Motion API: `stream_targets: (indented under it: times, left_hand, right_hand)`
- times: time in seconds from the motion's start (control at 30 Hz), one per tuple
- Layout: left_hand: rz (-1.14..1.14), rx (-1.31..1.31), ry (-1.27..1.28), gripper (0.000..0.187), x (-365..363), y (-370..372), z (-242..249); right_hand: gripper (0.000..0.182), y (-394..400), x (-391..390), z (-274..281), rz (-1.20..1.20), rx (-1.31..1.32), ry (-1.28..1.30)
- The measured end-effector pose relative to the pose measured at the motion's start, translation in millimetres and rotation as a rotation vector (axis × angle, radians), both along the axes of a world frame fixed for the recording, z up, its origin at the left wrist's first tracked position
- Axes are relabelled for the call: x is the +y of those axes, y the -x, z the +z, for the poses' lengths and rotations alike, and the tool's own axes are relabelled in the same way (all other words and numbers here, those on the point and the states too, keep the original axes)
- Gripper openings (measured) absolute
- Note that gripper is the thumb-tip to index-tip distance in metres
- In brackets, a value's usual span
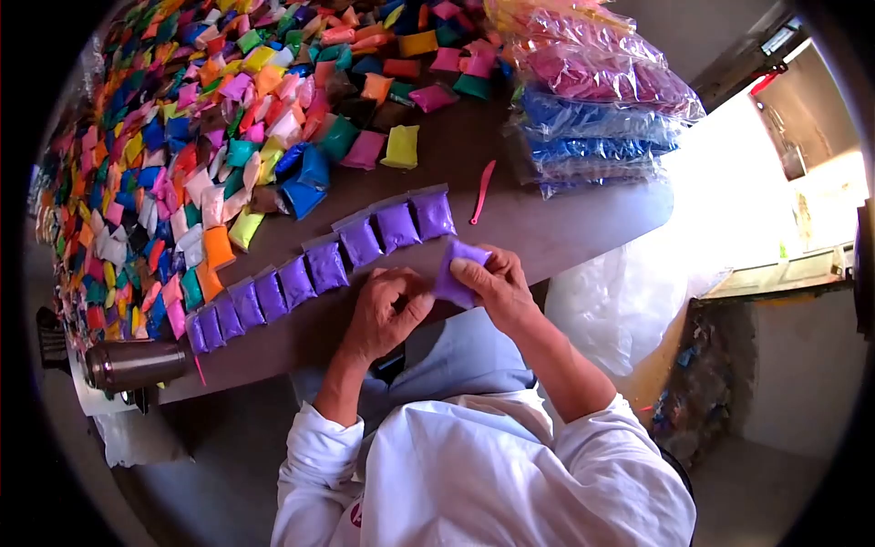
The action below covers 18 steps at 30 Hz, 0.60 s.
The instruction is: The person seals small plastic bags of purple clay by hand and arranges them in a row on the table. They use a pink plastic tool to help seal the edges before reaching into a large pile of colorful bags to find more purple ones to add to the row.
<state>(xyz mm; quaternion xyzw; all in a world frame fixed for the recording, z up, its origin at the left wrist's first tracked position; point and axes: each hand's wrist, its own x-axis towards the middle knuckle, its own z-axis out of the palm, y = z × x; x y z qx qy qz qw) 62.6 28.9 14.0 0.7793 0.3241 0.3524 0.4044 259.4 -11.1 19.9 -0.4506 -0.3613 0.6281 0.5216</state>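
Note:
A purple packet [458,273] is pinched between the thumb and fingers of my right hand [497,284], above the table's near edge. Just left of it is my left hand [389,310], its fingers curled and its thumb pointing at the packet's lower left side; whether it grips anything is too small to tell. Beyond both hands, a slanting row of several purple packets [325,263] lies side by side on the brown table [538,219]. Past the row's right end lies a thin pink tool [483,192].
A large heap of small coloured packets [219,118] covers the table's left and far side. Clear bags of pink and blue material [602,118] are stacked at the far right. A dark metal cylinder [137,365] is at the left edge; a translucent plastic bag [615,305] hangs beyond the right edge.

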Motion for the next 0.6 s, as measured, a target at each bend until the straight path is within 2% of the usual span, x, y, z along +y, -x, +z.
stream_targets:
  times: [0.03,0.1,0.17,0.2,0.23,0.3,0.33,0.37,0.47,0.5,0.57,0.6]
  left_hand:
    - [0.011,-0.009,0.051,0.031,-2,1,2]
    - [0.023,0.009,0.071,0.034,-6,1,0]
    - [0.055,0.029,0.019,0.035,-13,-1,0]
    - [0.059,0.035,0.014,0.035,-15,-1,0]
    - [0.047,0.04,0.027,0.035,-16,-1,0]
    - [0.037,0.049,0.027,0.036,-19,0,0]
    - [0.048,0.039,0.111,0.036,-20,1,1]
    - [0.06,0.029,0.196,0.037,-22,3,1]
    - [0.084,0.023,0.145,0.039,-28,3,-1]
    - [0.087,0.025,0.146,0.039,-29,1,-5]
    - [0.123,0.067,-0.029,0.038,-31,-2,-13]
    - [0.124,0.068,-0.026,0.038,-31,-3,-15]
  right_hand:
    - [0.022,0,1,2,-0.027,0.041,0.06]
    - [0.027,0,1,-4,0.013,0.09,0.007]
    - [0.035,8,-4,-2,-0.062,0.142,-0.096]
    - [0.039,5,-3,-10,-0.007,0.044,-0.23]
    - [0.039,4,-6,-15,-0.004,0.049,-0.238]
    - [0.046,4,-11,-16,-0.123,-0.521,-0.667]
    - [0.055,6,-16,-11,-0.091,-0.51,-0.652]
    - [0.055,7,-20,-11,-0.093,-0.503,-0.665]
    - [0.035,11,-30,-12,-0.02,-0.426,-0.633]
    - [0.035,13,-31,-14,-0.018,-0.423,-0.632]
    - [0.035,17,-32,-20,-0.069,-0.491,-0.676]
    - [0.039,23,-35,-16,-0.166,-0.367,-0.57]
